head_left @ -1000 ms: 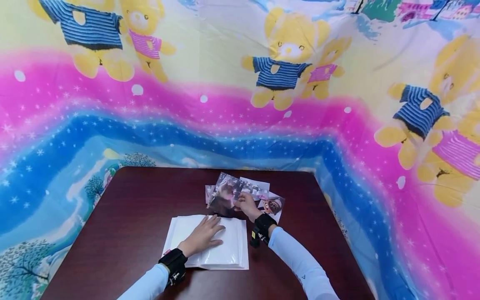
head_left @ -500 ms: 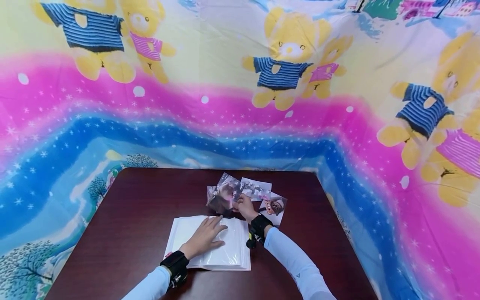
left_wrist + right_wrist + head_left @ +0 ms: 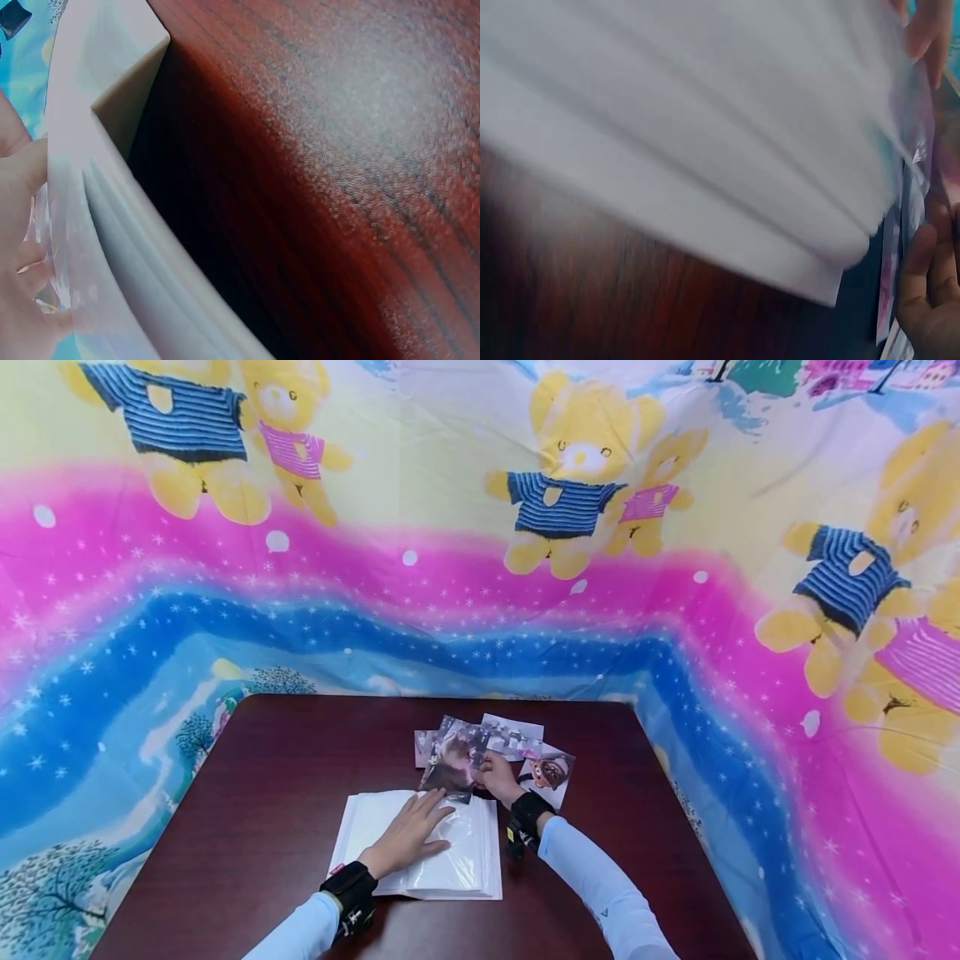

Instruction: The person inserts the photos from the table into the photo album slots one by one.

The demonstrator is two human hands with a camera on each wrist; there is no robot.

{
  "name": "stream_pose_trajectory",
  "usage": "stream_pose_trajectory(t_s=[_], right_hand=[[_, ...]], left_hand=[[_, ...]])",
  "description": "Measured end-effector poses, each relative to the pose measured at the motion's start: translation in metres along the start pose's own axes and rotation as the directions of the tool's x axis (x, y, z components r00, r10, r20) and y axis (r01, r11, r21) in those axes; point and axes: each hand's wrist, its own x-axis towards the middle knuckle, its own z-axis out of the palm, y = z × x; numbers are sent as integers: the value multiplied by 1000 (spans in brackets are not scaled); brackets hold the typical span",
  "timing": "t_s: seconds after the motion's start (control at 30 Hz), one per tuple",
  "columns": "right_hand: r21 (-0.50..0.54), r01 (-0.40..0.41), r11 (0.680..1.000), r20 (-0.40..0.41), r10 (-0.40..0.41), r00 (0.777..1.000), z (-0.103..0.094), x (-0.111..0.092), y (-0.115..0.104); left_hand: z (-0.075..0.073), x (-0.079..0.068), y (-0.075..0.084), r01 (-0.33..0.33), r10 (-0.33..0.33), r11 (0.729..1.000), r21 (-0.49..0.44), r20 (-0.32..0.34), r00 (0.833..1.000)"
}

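My left hand [image 3: 407, 833] lies spread on the clear-sleeved page of an open white photo album [image 3: 468, 856], fingers toward its far edge. In the left wrist view, part of that hand [image 3: 19, 232] shows beside the album's pages [image 3: 79, 135]. Beyond the album, my right hand [image 3: 501, 778] pinches the right side of a dark photo [image 3: 452, 764] with a pinkish patch. The photo's near edge overlaps the album's far edge, by my left fingertips. The right wrist view, blurred, has the album's stacked pages [image 3: 682, 127] with my right hand [image 3: 930, 300] past their corner.
Other photos lie behind and beside the held one: a greyish one [image 3: 513, 735], one with a dark face-like picture [image 3: 549, 774], and one partly covered [image 3: 423, 748]. All rest on a dark reddish wooden table [image 3: 255, 810]. A teddy-bear-printed cloth [image 3: 420, 585] hangs behind it.
The pinched photo has turned slightly and come nearer the album, its near edge now over the album's far edge. My right hand moved a little with it; my left hand has stayed put.
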Motion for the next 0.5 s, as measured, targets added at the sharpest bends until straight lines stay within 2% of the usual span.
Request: stream_pose_trajectory(t_s=[0.2,0.5], right_hand=[[-135,89,987,11,-89,996,-5,1,3],[-148,34,988,65,-25,998,-5,-2,8]], left_hand=[[-2,-1,1,1,-1,1000,3,19,1000],[-2,-2,1,5,-6,1000,29,38,999]])
